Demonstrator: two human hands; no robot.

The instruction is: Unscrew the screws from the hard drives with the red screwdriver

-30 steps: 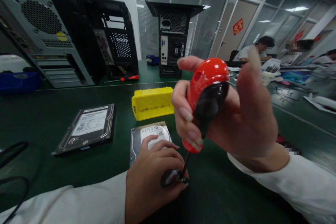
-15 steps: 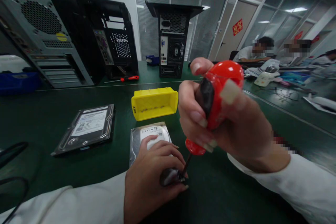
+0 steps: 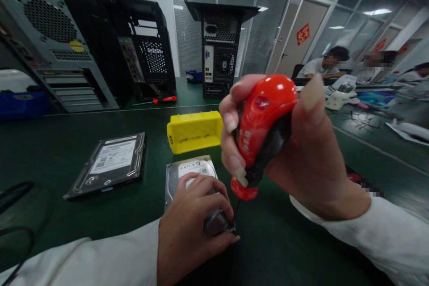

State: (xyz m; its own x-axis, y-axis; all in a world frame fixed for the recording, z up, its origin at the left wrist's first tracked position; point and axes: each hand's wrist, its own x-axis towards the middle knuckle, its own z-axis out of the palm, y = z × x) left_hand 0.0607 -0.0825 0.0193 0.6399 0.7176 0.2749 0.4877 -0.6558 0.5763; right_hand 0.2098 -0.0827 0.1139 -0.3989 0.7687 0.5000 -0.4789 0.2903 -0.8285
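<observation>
A silver hard drive (image 3: 173, 179) with a white label lies on the green table in front of me. My left hand (image 3: 191, 221) is closed over its near part, fingers curled across the top and thumb at the near edge; a dark, shiny surface shows between them. In my right hand (image 3: 313, 165) is a screwdriver (image 3: 266, 105) with a red and black handle, fingers wrapped round it. Its shaft points down, slightly tilted, and the tip meets the drive's near right corner beside my left fingers. The exact contact point is too small to make out.
A second hard drive (image 3: 115, 158) lies to the left. Behind the held drive stands a yellow bin (image 3: 194, 140) with small dark bits inside. Another screwdriver (image 3: 165, 99) lies farther back near computer cases (image 3: 219, 53). Black cables (image 3: 20, 230) curl at left; people (image 3: 321, 67) sit far right.
The screwdriver handle has rotated in my right hand, showing a different side, and my fingers and thumb have shifted round it. My left hand stays nearly in place on the drive.
</observation>
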